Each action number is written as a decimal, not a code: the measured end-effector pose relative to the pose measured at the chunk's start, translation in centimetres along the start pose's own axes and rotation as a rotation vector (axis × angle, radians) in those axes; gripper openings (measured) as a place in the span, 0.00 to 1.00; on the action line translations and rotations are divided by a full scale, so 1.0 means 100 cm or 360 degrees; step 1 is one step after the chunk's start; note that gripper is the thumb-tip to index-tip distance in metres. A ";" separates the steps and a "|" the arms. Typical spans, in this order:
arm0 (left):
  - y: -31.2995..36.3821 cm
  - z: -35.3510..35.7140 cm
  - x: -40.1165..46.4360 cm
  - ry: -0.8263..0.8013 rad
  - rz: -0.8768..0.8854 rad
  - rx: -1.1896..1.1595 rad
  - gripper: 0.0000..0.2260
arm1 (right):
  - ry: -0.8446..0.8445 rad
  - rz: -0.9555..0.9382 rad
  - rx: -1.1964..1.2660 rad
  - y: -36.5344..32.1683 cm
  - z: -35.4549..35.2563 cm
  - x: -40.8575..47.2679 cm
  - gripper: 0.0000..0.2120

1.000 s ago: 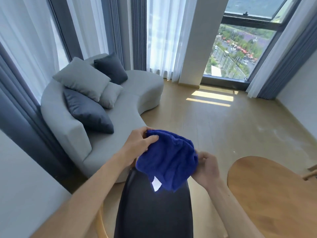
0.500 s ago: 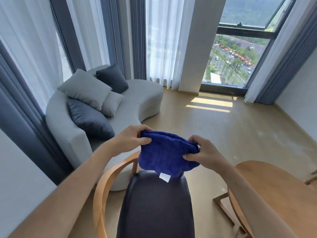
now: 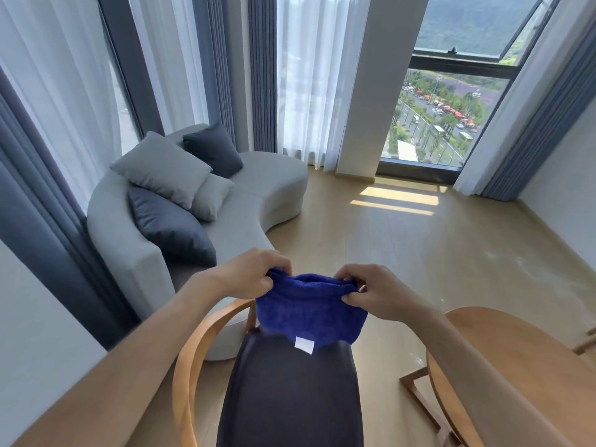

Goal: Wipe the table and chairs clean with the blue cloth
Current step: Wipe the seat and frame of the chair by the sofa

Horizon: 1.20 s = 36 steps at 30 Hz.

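Observation:
I hold the blue cloth stretched between both hands above a chair. My left hand pinches its upper left edge and my right hand pinches its upper right edge. The cloth hangs down folded, with a white label at its lower edge. Below it stands the chair, which has a dark upholstered back and a curved wooden armrest on its left. The round wooden table lies at the lower right, partly hidden by my right forearm.
A curved grey sofa with several grey and dark cushions stands to the left by the curtains. Wooden floor stretches ahead to a tall window. Part of another wooden chair shows at the right edge.
Both hands have pulled apart and spread the cloth flat between them; earlier it was bunched up. My view has lifted, showing more of the chair and table.

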<state>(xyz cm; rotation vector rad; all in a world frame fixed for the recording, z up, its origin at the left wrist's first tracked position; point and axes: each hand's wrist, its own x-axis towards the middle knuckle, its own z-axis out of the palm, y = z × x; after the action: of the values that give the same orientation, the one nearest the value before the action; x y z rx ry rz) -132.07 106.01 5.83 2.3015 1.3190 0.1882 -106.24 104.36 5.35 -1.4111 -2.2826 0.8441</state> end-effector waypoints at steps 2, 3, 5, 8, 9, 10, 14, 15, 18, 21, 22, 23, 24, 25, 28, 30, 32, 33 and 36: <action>-0.003 0.003 0.001 0.0102 0.0053 0.0144 0.20 | 0.0000 -0.0063 -0.0010 0.000 0.002 -0.001 0.16; -0.003 0.004 0.002 0.0154 0.0070 0.0259 0.20 | 0.0006 -0.0094 -0.0032 -0.001 0.003 -0.002 0.16; 0.001 0.006 0.004 0.0256 0.0108 0.0492 0.19 | 0.0024 -0.0136 -0.0063 -0.001 0.004 -0.002 0.16; 0.009 0.008 0.007 0.0282 0.0124 0.0673 0.17 | 0.0047 -0.0140 -0.0074 -0.001 0.006 0.000 0.14; 0.010 0.009 0.007 0.0266 0.0079 0.0651 0.16 | 0.0050 -0.0138 -0.0069 0.000 0.007 0.000 0.14; 0.011 0.011 0.007 0.0259 0.0021 0.0601 0.15 | 0.0057 -0.0137 -0.0059 0.001 0.009 0.000 0.14; 0.010 0.017 0.007 0.0229 -0.0099 0.0360 0.12 | 0.0055 -0.0108 -0.0047 0.007 0.014 0.000 0.13; 0.010 0.018 0.006 0.0173 -0.0110 0.0262 0.10 | 0.0051 -0.0107 -0.0054 0.008 0.015 0.001 0.12; 0.010 0.024 0.006 -0.0008 -0.0093 0.0108 0.12 | 0.0071 -0.0124 -0.0058 0.010 0.019 0.003 0.11; 0.006 0.033 0.007 -0.0028 -0.0066 0.0245 0.18 | 0.0079 -0.0135 -0.0006 0.009 0.021 0.004 0.12; 0.005 0.036 0.008 0.0025 -0.0043 0.0284 0.16 | 0.0076 -0.0142 0.0008 0.009 0.022 0.004 0.12; 0.004 0.039 0.009 0.0090 -0.0007 0.0288 0.14 | 0.0066 -0.0148 0.0018 0.009 0.022 0.004 0.12; 0.003 0.041 0.010 0.0156 0.0043 0.0258 0.13 | 0.0050 -0.0154 0.0025 0.009 0.023 0.005 0.12; 0.003 0.043 0.011 0.0220 0.0095 0.0209 0.12 | 0.0031 -0.0159 0.0027 0.009 0.024 0.006 0.12; 0.000 0.047 0.013 0.0387 0.0205 0.0041 0.11 | -0.0006 -0.0176 -0.0052 0.008 0.025 0.010 0.13; -0.001 0.048 0.014 0.0431 0.0274 -0.0065 0.08 | 0.0011 -0.0204 -0.0167 0.008 0.025 0.013 0.13; -0.002 0.050 0.014 0.0451 0.0338 -0.0141 0.07 | 0.0065 -0.0261 -0.0243 0.011 0.027 0.015 0.12; -0.002 0.051 0.013 0.0461 0.0362 -0.0173 0.06 | 0.0105 -0.0305 -0.0289 0.013 0.029 0.016 0.12; 0.001 0.052 0.014 0.0472 0.0419 -0.0247 0.05 | 0.0191 -0.0472 -0.0492 0.019 0.033 0.019 0.10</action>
<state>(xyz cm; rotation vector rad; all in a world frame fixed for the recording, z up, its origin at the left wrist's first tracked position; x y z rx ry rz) -129.41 105.38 1.13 2.3691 1.0816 0.7179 -107.61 105.67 1.53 -1.1552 -2.5199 0.3185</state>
